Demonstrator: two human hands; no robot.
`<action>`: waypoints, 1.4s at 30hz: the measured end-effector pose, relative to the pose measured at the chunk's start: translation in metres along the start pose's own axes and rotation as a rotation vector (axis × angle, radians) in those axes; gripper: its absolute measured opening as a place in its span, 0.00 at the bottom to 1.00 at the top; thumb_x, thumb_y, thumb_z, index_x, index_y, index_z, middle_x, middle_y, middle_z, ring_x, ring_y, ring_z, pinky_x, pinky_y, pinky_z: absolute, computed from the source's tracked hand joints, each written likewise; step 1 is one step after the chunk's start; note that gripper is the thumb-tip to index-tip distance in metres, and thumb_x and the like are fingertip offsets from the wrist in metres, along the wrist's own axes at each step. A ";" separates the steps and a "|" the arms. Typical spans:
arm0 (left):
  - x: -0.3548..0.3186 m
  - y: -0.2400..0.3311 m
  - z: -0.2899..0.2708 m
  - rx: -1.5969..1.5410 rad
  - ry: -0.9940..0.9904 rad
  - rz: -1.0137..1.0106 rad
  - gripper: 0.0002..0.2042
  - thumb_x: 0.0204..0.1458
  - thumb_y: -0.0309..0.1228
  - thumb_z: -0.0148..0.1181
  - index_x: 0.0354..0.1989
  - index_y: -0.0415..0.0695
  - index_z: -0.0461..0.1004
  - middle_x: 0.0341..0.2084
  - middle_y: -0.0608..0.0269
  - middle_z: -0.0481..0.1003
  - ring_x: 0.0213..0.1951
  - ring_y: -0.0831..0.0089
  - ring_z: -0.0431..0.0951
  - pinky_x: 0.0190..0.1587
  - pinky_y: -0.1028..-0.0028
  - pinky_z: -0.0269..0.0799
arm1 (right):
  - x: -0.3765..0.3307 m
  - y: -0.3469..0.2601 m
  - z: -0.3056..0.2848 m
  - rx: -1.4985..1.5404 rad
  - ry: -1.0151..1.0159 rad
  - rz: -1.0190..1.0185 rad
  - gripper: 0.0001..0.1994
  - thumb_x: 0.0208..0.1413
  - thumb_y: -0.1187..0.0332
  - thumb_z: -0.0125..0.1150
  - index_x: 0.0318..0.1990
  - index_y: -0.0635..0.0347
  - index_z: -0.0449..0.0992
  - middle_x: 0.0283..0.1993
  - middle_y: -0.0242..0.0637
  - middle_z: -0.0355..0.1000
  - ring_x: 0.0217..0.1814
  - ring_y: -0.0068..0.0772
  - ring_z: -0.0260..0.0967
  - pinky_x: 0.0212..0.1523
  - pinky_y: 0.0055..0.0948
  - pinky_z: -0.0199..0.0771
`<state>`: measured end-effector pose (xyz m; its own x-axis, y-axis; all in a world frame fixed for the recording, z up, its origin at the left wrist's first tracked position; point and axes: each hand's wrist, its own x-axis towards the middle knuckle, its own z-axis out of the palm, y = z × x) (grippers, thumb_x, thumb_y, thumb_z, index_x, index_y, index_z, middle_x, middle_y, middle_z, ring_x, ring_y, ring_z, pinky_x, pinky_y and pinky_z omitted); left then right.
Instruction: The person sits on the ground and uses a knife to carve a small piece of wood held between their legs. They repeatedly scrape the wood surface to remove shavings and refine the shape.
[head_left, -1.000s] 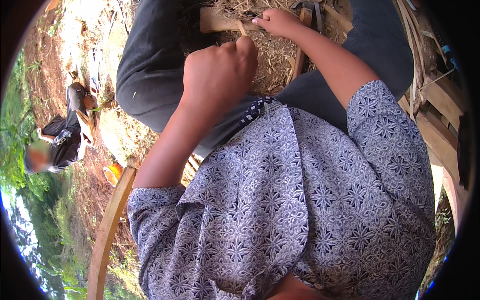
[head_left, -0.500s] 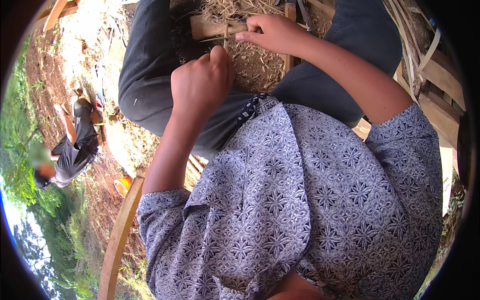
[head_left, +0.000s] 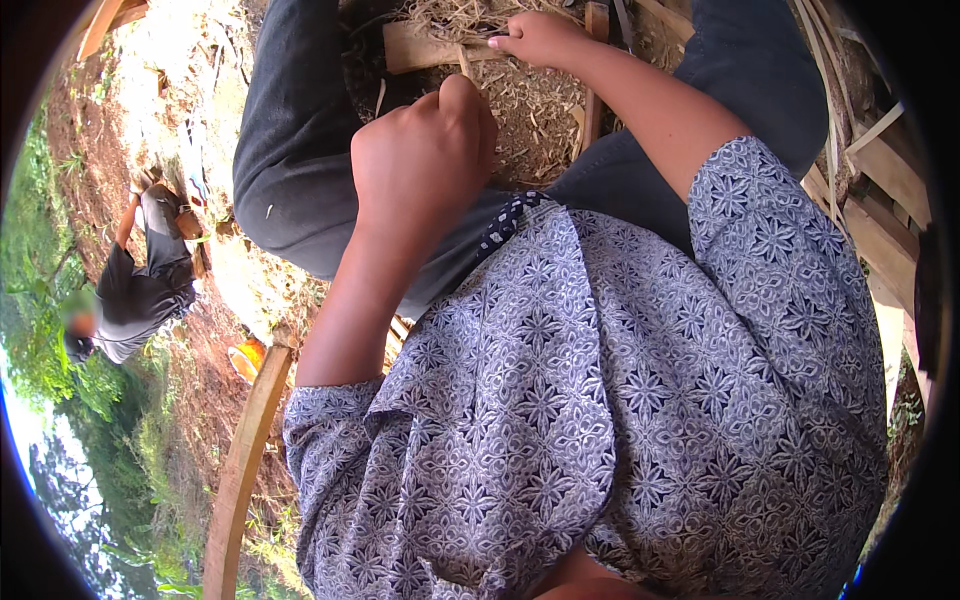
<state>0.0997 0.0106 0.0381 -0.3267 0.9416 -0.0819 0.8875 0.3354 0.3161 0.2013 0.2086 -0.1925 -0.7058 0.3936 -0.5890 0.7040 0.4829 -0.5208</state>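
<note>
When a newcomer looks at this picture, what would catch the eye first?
Most likely the blue-and-white patterned shirt, filling the lower middle. Above it, the left hand is closed around a thin wooden strip, with the right hand up to its right. At the far left, another person appears sideways.

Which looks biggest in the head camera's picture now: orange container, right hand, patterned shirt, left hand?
Patterned shirt
Left hand
Right hand
Orange container

Nearness to the camera may enlarge the left hand.
</note>
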 end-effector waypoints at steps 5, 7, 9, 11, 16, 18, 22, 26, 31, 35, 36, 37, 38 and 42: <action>-0.007 -0.012 -0.005 0.057 0.005 -0.025 0.14 0.62 0.37 0.58 0.24 0.47 0.68 0.15 0.60 0.76 0.17 0.58 0.78 0.18 0.61 0.69 | -0.029 -0.039 -0.026 0.094 -0.083 0.071 0.27 0.63 0.38 0.60 0.29 0.54 0.70 0.18 0.30 0.71 0.16 0.23 0.70 0.18 0.33 0.70; -0.017 -0.016 -0.002 0.080 0.012 -0.054 0.14 0.61 0.37 0.58 0.24 0.47 0.68 0.15 0.60 0.76 0.16 0.59 0.78 0.17 0.62 0.70 | -0.054 -0.055 -0.032 0.229 -0.073 0.024 0.27 0.62 0.38 0.61 0.29 0.55 0.70 0.18 0.29 0.71 0.18 0.22 0.71 0.20 0.32 0.71; -0.023 -0.019 0.002 0.090 0.005 -0.083 0.15 0.62 0.37 0.57 0.23 0.47 0.68 0.15 0.59 0.76 0.16 0.58 0.78 0.17 0.62 0.70 | -0.073 -0.065 -0.037 0.227 -0.056 -0.100 0.27 0.62 0.38 0.61 0.29 0.54 0.70 0.18 0.30 0.71 0.20 0.22 0.72 0.22 0.30 0.72; -0.029 -0.015 0.008 0.055 -0.032 -0.139 0.15 0.64 0.38 0.55 0.24 0.47 0.68 0.15 0.56 0.75 0.18 0.53 0.78 0.19 0.58 0.70 | -0.095 -0.075 -0.043 0.179 0.022 -0.219 0.26 0.63 0.40 0.63 0.28 0.55 0.71 0.18 0.31 0.70 0.22 0.21 0.71 0.25 0.30 0.70; -0.030 0.005 0.020 -0.020 -0.020 -0.191 0.16 0.66 0.39 0.54 0.24 0.47 0.68 0.17 0.52 0.76 0.20 0.49 0.78 0.21 0.54 0.71 | -0.103 -0.073 -0.043 0.166 0.084 -0.213 0.26 0.62 0.43 0.65 0.27 0.58 0.73 0.18 0.33 0.68 0.20 0.25 0.64 0.25 0.34 0.64; -0.031 0.015 0.027 -0.068 -0.020 -0.194 0.16 0.66 0.39 0.54 0.25 0.46 0.68 0.17 0.52 0.76 0.20 0.49 0.78 0.21 0.54 0.71 | -0.088 -0.060 -0.031 0.148 0.119 -0.213 0.26 0.61 0.42 0.65 0.28 0.57 0.74 0.18 0.33 0.68 0.20 0.26 0.65 0.25 0.34 0.65; -0.035 0.030 0.032 -0.071 -0.093 -0.245 0.17 0.65 0.40 0.55 0.24 0.45 0.69 0.17 0.53 0.77 0.19 0.50 0.78 0.22 0.54 0.71 | -0.063 -0.052 -0.008 0.113 0.139 -0.134 0.26 0.60 0.39 0.64 0.27 0.55 0.73 0.18 0.34 0.68 0.20 0.29 0.66 0.25 0.36 0.66; -0.038 0.029 0.030 -0.076 -0.088 -0.285 0.16 0.64 0.38 0.56 0.24 0.45 0.69 0.17 0.54 0.76 0.18 0.50 0.78 0.21 0.54 0.71 | -0.037 -0.046 -0.006 0.021 0.085 -0.157 0.27 0.59 0.37 0.63 0.28 0.54 0.74 0.19 0.35 0.69 0.21 0.32 0.69 0.25 0.38 0.67; -0.037 0.018 0.024 -0.001 -0.035 -0.248 0.15 0.61 0.39 0.59 0.23 0.46 0.69 0.14 0.58 0.76 0.16 0.58 0.78 0.18 0.60 0.71 | -0.032 -0.073 -0.033 -0.076 -0.013 -0.086 0.21 0.56 0.45 0.65 0.34 0.55 0.82 0.36 0.51 0.80 0.39 0.53 0.79 0.41 0.51 0.77; -0.036 0.005 0.020 0.021 0.049 -0.230 0.15 0.62 0.39 0.58 0.25 0.46 0.69 0.16 0.60 0.75 0.17 0.57 0.78 0.18 0.60 0.69 | -0.027 -0.071 -0.028 -0.098 0.036 -0.131 0.21 0.57 0.45 0.64 0.35 0.57 0.82 0.36 0.50 0.80 0.39 0.54 0.79 0.41 0.51 0.77; -0.035 0.002 0.019 0.019 0.108 -0.260 0.15 0.63 0.38 0.58 0.25 0.46 0.69 0.16 0.60 0.75 0.18 0.57 0.78 0.18 0.60 0.69 | -0.024 -0.068 -0.025 -0.102 0.052 -0.130 0.23 0.58 0.43 0.63 0.33 0.56 0.79 0.31 0.45 0.77 0.33 0.47 0.76 0.36 0.47 0.74; -0.032 -0.002 0.017 0.015 0.167 -0.289 0.14 0.63 0.38 0.58 0.26 0.47 0.68 0.17 0.60 0.75 0.18 0.57 0.78 0.18 0.60 0.69 | -0.021 -0.062 -0.018 -0.106 0.068 -0.128 0.25 0.58 0.40 0.63 0.31 0.55 0.77 0.25 0.40 0.74 0.27 0.40 0.73 0.31 0.42 0.71; -0.030 -0.006 0.016 0.010 0.228 -0.320 0.14 0.63 0.38 0.58 0.26 0.47 0.68 0.17 0.60 0.75 0.18 0.56 0.78 0.19 0.60 0.69 | -0.020 -0.060 -0.014 -0.112 0.084 -0.127 0.27 0.59 0.37 0.62 0.28 0.55 0.74 0.20 0.35 0.71 0.22 0.33 0.70 0.26 0.38 0.69; -0.030 -0.022 0.032 0.020 0.282 -0.296 0.12 0.63 0.35 0.57 0.29 0.45 0.66 0.19 0.59 0.74 0.18 0.56 0.77 0.18 0.61 0.68 | -0.024 -0.070 -0.011 -0.064 0.137 -0.216 0.27 0.59 0.37 0.62 0.30 0.55 0.76 0.21 0.35 0.72 0.23 0.32 0.70 0.26 0.38 0.69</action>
<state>0.1000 -0.0242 0.0030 -0.6429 0.7598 0.0966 0.7469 0.5940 0.2990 0.1678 0.1743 -0.1353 -0.8464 0.3760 -0.3770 0.5323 0.6144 -0.5824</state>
